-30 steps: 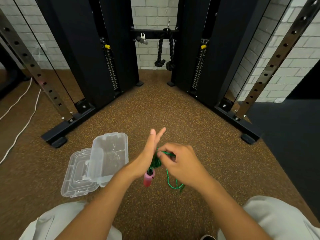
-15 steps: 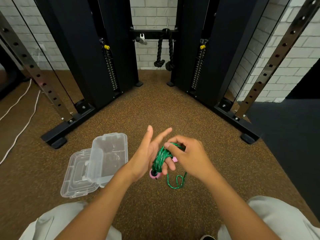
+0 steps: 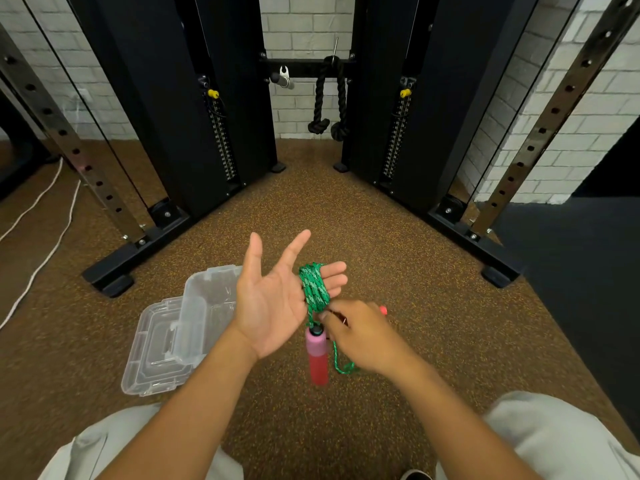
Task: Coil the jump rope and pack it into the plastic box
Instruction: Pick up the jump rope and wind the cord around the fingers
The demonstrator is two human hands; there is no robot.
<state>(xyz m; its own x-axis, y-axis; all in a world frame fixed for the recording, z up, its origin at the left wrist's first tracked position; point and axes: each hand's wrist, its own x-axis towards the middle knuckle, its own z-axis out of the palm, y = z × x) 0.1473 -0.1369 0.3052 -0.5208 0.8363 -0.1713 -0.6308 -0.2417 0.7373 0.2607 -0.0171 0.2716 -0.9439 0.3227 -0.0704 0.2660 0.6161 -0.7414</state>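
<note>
A brown speckled gym floor [image 3: 398,271] runs out to a white brick wall [image 3: 304,26] at twelve o'clock, with the black uprights of a cable machine [image 3: 173,109] standing at eleven and one o'clock. The left hand [image 3: 277,299] is held palm up and open at the centre, thumb and forefinger spread. The green jump rope [image 3: 313,289] is wound in a tight coil around its outer fingers. One pink handle [image 3: 318,355] hangs down from the coil at six o'clock of the palm. The right hand [image 3: 363,337], at four o'clock of the left, is closed in a pinch on the rope just below the coil, and a loose green loop trails under it. The tip of a second pink handle [image 3: 382,310] shows past its knuckles. The clear plastic box [image 3: 207,306] lies open on the floor at nine o'clock of the left hand, its lid [image 3: 152,358] beside it at eight o'clock.
</note>
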